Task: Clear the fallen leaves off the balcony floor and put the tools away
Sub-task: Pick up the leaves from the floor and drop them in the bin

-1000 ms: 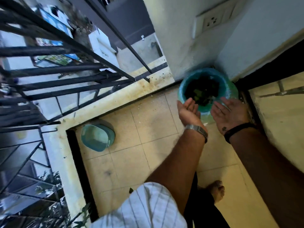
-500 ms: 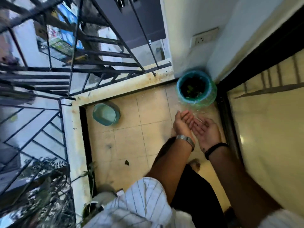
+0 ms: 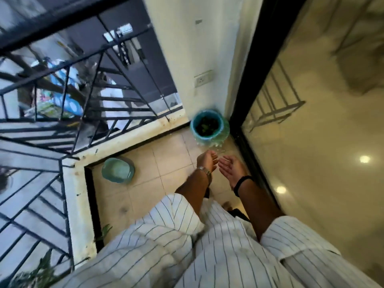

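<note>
While one teal pot [image 3: 209, 126] stands ahead and one teal basin [image 3: 118, 171] sits leftward, left hand [image 3: 206, 162] and right hand [image 3: 231, 168] hover side by side, fingers relaxed, holding nothing.

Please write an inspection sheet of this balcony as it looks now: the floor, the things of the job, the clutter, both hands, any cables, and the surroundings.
Surface: beige tiled balcony floor, a few pale specks beside the pot; no fallen leaf clearly seen.
Job's things: round teal ceramic pot in the far corner, dark soil and small green leaves inside; no tools seen.
Clutter: shallow teal plastic basin on the floor near the railing corner.
Grippers: left hand loosely cupped, right hand palm up with relaxed fingers; both hold nothing, close together but apart.
Cables: nothing seen.
Surroundings: black metal railing on a pale ledge; white wall socket above the pot; glossy dark-framed door to the right.
</note>
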A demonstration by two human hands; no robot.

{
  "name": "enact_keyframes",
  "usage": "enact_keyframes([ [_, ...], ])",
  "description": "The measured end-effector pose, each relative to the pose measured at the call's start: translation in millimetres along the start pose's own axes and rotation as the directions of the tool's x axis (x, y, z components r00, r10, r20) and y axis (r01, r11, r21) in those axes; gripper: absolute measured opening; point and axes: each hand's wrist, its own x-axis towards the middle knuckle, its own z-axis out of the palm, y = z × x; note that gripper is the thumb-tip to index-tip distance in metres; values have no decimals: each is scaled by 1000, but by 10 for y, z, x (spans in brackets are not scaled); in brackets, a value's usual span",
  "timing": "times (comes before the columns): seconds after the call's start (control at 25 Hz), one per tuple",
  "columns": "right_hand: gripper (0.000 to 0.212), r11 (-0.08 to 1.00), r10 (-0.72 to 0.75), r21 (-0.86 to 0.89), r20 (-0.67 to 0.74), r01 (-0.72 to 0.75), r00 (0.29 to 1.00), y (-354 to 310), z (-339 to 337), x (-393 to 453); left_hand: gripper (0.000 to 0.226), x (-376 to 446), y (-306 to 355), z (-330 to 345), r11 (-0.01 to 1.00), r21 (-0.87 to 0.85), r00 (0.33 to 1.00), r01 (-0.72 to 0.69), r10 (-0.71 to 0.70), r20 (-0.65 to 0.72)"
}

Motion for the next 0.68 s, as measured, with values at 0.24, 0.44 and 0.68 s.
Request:
enact_keyframes([
  [0.24, 20, 985, -93, 123, -234, 124, 968, -445, -574, -338, 19, 26, 185, 566, 906, 418, 957, -71, -57, 285],
  [0.44, 19, 901, -105, 327, -473, 284, 875, -372, -1010, -636, 21, 225, 330, 1097, 704, 679, 842, -207, -225, 490],
  [0.68, 19, 724, 68, 561, -636, 401, 768, 849, -1085, -1012, 12, 298, -332, 922, -269, 375, 462, -887, -505, 729],
])
